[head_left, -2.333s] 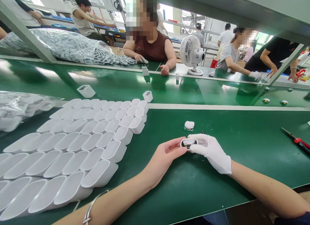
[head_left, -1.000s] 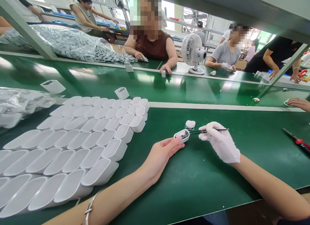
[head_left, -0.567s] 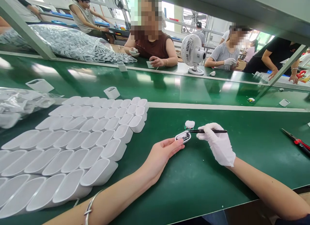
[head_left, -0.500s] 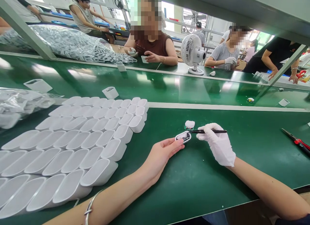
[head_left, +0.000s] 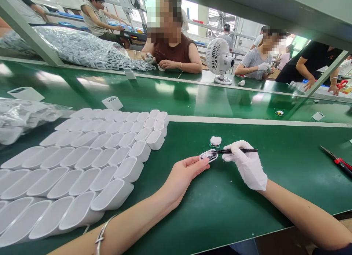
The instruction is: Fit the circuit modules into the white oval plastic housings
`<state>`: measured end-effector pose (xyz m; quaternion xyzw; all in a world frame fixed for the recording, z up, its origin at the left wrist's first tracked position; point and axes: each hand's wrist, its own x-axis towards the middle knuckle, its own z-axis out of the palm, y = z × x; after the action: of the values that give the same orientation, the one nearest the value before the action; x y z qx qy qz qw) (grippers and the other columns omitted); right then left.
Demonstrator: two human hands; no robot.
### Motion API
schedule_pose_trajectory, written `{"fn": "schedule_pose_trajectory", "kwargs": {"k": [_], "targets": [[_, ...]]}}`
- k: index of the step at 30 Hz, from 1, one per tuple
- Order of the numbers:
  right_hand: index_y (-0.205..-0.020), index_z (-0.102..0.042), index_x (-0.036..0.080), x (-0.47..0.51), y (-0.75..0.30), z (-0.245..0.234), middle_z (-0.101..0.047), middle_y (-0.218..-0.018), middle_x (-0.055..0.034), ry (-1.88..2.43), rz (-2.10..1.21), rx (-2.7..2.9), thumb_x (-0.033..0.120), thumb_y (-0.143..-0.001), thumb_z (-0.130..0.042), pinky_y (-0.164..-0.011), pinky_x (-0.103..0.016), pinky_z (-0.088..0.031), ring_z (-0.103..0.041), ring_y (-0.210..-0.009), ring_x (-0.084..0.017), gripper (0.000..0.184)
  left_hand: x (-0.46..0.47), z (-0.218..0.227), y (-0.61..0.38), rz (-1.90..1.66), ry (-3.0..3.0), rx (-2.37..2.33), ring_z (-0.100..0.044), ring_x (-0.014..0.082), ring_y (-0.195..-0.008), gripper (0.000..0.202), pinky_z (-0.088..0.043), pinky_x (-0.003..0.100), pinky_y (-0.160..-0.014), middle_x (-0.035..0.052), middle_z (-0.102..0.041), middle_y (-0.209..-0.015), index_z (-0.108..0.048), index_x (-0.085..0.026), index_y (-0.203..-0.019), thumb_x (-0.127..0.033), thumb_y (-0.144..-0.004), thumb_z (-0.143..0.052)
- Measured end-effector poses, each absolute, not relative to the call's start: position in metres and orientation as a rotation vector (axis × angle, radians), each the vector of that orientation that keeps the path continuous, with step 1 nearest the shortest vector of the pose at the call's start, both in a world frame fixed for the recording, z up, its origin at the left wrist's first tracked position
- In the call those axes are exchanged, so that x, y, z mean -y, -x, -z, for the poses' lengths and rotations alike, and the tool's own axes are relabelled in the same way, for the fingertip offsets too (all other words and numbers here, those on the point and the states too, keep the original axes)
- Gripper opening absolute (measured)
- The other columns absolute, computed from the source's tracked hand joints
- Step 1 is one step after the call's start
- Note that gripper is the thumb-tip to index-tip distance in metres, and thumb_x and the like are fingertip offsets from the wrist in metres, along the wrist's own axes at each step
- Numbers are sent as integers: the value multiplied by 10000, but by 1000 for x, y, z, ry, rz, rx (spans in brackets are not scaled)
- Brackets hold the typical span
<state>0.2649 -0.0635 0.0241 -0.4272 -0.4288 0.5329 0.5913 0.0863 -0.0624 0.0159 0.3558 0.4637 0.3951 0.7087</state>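
Head view, with the clock centred on the held case and twelve pointing away from the person: the bare left hand, at eight o'clock, is pinched narrow around a small white oval case, thumb on the near rim and fingers behind; the case is tilted, its open side up, with dark parts visible inside; a metal bracelet circles the left wrist. At three o'clock the white-gloved right hand has its fingers closed on slim black tweezers, which lie nearly level and reach to the case's opening; whether their tips grip anything is too small to tell.

Just beyond the case, between twelve and one o'clock, a green circuit board topped with a white piece rests on the green worktable; well off at three o'clock lie red-and-black pliers; rows of white shells, openings upward, spread around nine o'clock, a clear plastic bag beyond them at ten; two white housings sit at ten o'clock on the far green strip; a white fan stands at twelve, a co-worker in a brown top at eleven.
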Motion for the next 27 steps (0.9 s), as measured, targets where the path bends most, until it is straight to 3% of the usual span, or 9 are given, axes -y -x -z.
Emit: {"fn": "schedule_pose_trajectory", "kwargs": {"k": [10,20,22,25,27], "targets": [[-649,-567,155,56,-272,-36,-631,-677,2,1051,-1310,841,357,-662,-750,-558,-209,-506,-579,-532,-77,273,63,-16,-87,-874,-818,-1055,-601,240,-1029,414,-383,353,-1021,104,-682,-1059,-687,-120,-980,-389,-675,-763],[-689,-564,150,54,-266,-31,-641,-689,-5,1108,-1296,859,336,-629,-742,-569,-218,-515,-602,-549,-94,265,64,-11,-87,-852,-880,-1087,-580,261,-1080,455,-357,381,-1038,90,-681,-1079,-671,-146,-1009,-411,-654,-768],[-701,-540,154,49,-276,-32,-626,-658,1,1148,-1234,875,344,-659,-694,-500,-212,-483,-583,-503,-97,248,64,-12,-87,-862,-865,-1085,-587,249,-1068,464,-369,364,-1034,85,-681,-1075,-668,-142,-1010,-424,-655,-763],[-759,-534,168,37,-300,-35,-542,-531,33,1400,-1091,1041,418,-781,-500,-351,-213,-341,-447,-353,-85,254,65,-14,-86,-873,-859,-1067,-586,240,-1072,495,-366,361,-1042,84,-681,-1072,-654,-139,-1034,-431,-650,-764],[-763,-556,171,29,-316,-35,-465,-459,47,1701,-939,1336,417,-832,-402,-366,-220,-310,-396,-353,-93,299,66,-15,-86,-892,-873,-1076,-583,238,-1076,515,-360,373,-1052,84,-676,-1082,-641,-141,-1054,-418,-641,-772]]}}
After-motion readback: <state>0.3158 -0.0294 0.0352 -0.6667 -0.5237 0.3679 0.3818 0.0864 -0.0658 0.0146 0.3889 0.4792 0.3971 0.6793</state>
